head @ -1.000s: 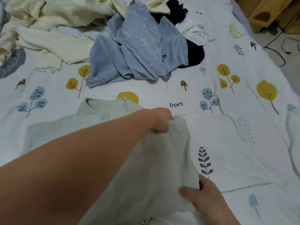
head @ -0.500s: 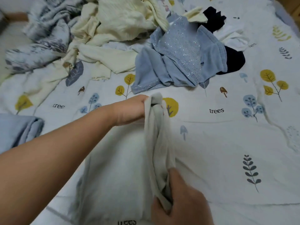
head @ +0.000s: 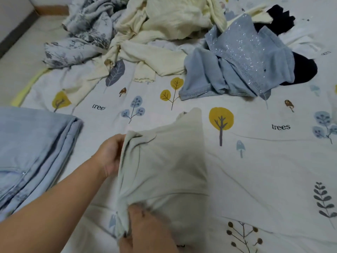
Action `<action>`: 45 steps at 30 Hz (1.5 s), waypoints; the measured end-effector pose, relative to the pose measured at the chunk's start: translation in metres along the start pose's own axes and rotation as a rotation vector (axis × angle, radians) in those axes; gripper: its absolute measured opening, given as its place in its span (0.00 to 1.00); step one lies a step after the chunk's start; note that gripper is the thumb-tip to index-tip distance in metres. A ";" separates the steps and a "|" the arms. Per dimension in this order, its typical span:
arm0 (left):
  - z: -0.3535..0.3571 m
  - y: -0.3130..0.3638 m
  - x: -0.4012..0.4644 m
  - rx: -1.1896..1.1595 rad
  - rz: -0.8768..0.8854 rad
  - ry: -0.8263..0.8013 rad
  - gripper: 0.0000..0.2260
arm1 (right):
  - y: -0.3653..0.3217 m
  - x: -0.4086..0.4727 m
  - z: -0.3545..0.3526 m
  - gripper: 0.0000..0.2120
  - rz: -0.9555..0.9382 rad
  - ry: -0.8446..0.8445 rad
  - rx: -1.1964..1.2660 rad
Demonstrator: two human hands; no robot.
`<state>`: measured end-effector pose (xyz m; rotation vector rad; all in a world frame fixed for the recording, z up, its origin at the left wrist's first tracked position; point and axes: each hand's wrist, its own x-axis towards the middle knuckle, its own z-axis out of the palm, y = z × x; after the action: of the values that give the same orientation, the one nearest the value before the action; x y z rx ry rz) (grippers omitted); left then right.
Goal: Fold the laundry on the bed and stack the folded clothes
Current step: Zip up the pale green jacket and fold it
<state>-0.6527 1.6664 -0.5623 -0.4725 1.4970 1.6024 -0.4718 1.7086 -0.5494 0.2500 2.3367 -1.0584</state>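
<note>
— On the bed (head: pixel 264 179), near the front: pale grey-green garment (head: pixel 164 165), folded lengthwise, lying flat on the tree-print cover.
— Gripped where?
— Left edge, both ends. Left hand (head: pixel 109 157) at the upper left corner, fingers curled round the bunched edge, thumb side towards the cloth. Right hand (head: pixel 145 229) at the lower left corner, fingers pinching gathered fabric.
— Lifted or resting?
— Mostly resting; wrinkled and pulled up a little at each grip. Collar end pointing away, just beside a printed yellow tree.
— To the left?
— Folded light-blue stack (head: pixel 32 152), several layers, a zip showing along one edge. Close to the left forearm, apart from the held garment.
— Further back?
— Unfolded heap. Blue-grey leaf-print cloth (head: pixel 80 37) at far left, cream knit pieces (head: pixel 169 24) in the middle, sparkly pale-blue garment (head: pixel 240 59) to the right, dark navy item (head: pixel 302 70) partly under it, something white behind. All well apart from the hands.
— Anything beyond the bed?
— Strip of floor and a wall edge at upper left, blurred.
</note>
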 end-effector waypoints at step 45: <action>-0.007 -0.071 -0.026 0.666 0.189 0.393 0.23 | 0.090 0.018 -0.081 0.21 0.521 0.581 0.370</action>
<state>-0.5845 1.6439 -0.5868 -0.2715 2.3060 1.0734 -0.4852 1.8280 -0.5734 1.3835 2.3043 -1.2416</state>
